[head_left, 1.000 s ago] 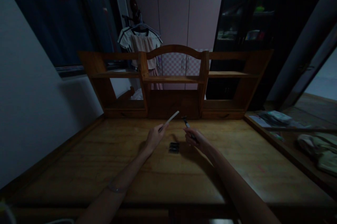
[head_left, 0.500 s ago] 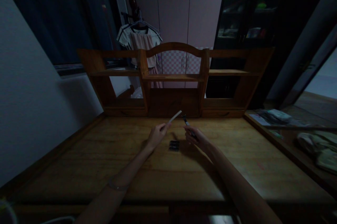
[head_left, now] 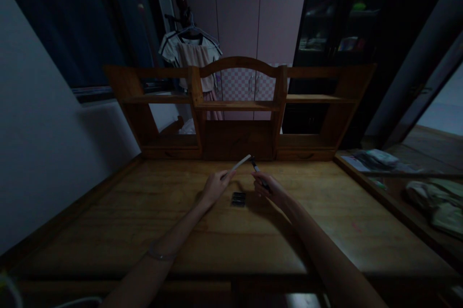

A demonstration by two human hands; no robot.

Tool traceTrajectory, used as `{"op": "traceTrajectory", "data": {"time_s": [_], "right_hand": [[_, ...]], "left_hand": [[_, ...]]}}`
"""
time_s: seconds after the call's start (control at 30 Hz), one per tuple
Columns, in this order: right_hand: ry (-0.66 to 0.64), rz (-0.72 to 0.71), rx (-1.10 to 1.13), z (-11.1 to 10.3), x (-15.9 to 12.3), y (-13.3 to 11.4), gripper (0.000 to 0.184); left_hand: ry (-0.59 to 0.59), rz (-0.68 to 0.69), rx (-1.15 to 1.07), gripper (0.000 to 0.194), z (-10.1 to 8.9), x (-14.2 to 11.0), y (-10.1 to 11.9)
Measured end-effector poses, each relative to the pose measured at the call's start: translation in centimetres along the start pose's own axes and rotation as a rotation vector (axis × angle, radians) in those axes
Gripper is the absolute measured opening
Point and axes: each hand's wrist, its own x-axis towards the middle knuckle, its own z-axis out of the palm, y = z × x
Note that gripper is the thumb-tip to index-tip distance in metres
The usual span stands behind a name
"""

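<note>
My left hand (head_left: 216,186) is closed around a slim pale stick (head_left: 240,162), which slants up to the right. In my right hand (head_left: 268,188) is a slim dark-handled tool (head_left: 256,168) with a lighter band and a small dark head, razor-like in shape. The stick's tip lies right beside that head; whether they touch I cannot tell. Below and between my hands, a small dark pack (head_left: 238,199) with several crosswise bars rests on the wooden desk (head_left: 173,221). Dim light hides finer details of both held things.
A wooden shelf unit (head_left: 238,106) stands along the desk's far edge. Clothes on a hanger (head_left: 191,52) are behind it at left. To the right, beyond the desk's raised edge, lie a plastic-wrapped item (head_left: 381,157) and pale cloth (head_left: 446,206).
The stick's tip has come slightly closer to the small head of the tool. Both hands keep their grips, and the view has shifted a little.
</note>
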Motion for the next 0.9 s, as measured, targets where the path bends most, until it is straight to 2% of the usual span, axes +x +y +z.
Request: {"op": "traceTrajectory", "data": {"time_s": [0.1, 0.27, 0.43, 0.6, 0.73, 0.9], "right_hand": [[0.005, -0.003, -0.002, -0.05, 0.05, 0.09, 0.040], [0.007, 0.002, 0.001, -0.18, 0.07, 0.13, 0.040], [-0.001, -0.004, 0.028, -0.30, 0.15, 0.22, 0.038], [-0.010, 0.011, 0.049, -0.28, 0.19, 0.17, 0.037], [-0.013, 0.018, 0.043, -0.31, 0.24, 0.20, 0.039], [-0.025, 0.025, 0.062, -0.32, 0.27, 0.24, 0.035]], "left_hand": [[0.008, -0.011, -0.014, 0.055, -0.11, 0.05, -0.08], [-0.055, 0.032, -0.061, 0.054, -0.01, -0.13, 0.20], [0.004, 0.022, -0.041, 0.053, 0.08, -0.13, 0.13], [-0.011, 0.040, -0.026, 0.053, -0.11, -0.23, 0.22], [0.056, 0.005, -0.006, 0.055, -0.39, -0.22, 0.30], [0.016, 0.031, 0.002, 0.053, -0.21, -0.13, 0.09]]}}
